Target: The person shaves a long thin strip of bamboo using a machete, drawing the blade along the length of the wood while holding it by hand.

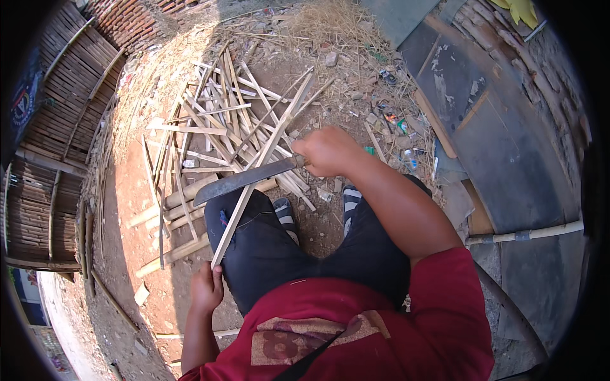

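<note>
My right hand is closed round the handle of a machete, whose broad dark blade points left above my left thigh. Beneath the blade a long pale bamboo strip runs from my lap up toward the far pile, crossing the blade at a slant. My left hand grips the strip's near end beside my left knee. Blade and strip appear to touch where they cross. A large heap of split bamboo strips lies on the ground ahead of my feet.
Thicker bamboo poles lie left of my legs. A woven bamboo panel stands at the far left. Dark boards lean or lie on the right, with a pale pole across them. Straw and litter cover the ground beyond.
</note>
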The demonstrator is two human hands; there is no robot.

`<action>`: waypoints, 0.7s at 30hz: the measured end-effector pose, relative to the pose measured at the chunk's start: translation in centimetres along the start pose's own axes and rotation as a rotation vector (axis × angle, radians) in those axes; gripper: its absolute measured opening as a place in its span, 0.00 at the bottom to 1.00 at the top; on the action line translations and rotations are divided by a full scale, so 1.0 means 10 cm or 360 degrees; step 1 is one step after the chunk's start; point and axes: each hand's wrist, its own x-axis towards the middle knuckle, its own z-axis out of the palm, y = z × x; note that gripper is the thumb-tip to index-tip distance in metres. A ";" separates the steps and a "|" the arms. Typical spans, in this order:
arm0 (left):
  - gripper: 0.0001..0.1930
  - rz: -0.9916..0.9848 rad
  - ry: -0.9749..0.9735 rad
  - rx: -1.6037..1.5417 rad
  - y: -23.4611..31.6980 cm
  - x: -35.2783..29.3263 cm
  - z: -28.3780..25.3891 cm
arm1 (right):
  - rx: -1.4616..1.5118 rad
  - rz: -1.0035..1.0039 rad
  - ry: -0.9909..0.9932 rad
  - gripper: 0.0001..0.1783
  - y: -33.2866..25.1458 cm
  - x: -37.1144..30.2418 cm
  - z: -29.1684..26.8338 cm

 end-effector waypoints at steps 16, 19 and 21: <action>0.17 0.0053 -0.0025 0.0016 -0.11 0.03 0.04 | 0.0236 0.0425 0.0385 0.18 0.68 -0.08 -0.14; 0.16 0.0016 -0.0050 -0.0019 -0.09 0.00 -0.03 | 0.0180 0.0399 0.0432 0.18 0.68 -0.06 -0.11; 0.15 0.0015 -0.0038 0.0004 -0.08 -0.01 -0.01 | 0.0074 0.0246 0.0335 0.19 0.43 -0.05 -0.09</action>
